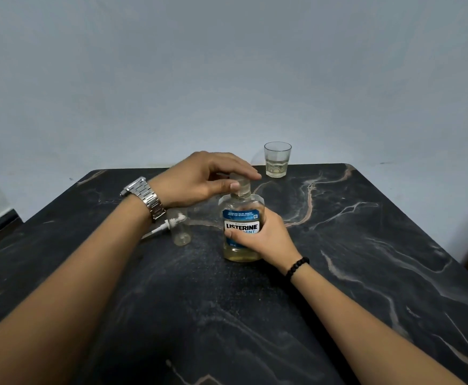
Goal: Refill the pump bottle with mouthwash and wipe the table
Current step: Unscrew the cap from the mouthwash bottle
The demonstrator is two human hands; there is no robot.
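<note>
Right hand (258,236) wraps the mouthwash bottle (241,232) from its 3 o'clock side, fingers (234,234) curled across the label, thumb hidden behind. Bottle stands upright at table (366,245) centre, pale yellow liquid low in it.

Small clear pump bottle (181,229) sits at 9 o'clock of the mouthwash bottle, just beside it, neck open. White pump head (162,227) lies flat on the table against its 9 o'clock side.

Left hand (199,179) sits on top, fingertips (234,186) pinching the clear cap (241,186). Can't tell whether the cap is coming off or going on.

Glass (277,159) at 12 o'clock near the far edge, a little pale liquid in it.

Risks, my read:
- Left forearm passes right over the pump bottle; a wrist sweep tips it, it's light and empty.
- Narrow neck, wide-mouth source: pour likely overshoots onto the table.
- Pump tube lies on bare table, picks up dirt.
- No cloth in view for the wipe.

Readable text: "LISTERINE", "MINT" partly covered below, "REMOVES 99.9% GERMS FROM THE WHOLE MOUTH" on the blue band; small print unreadable.
</note>
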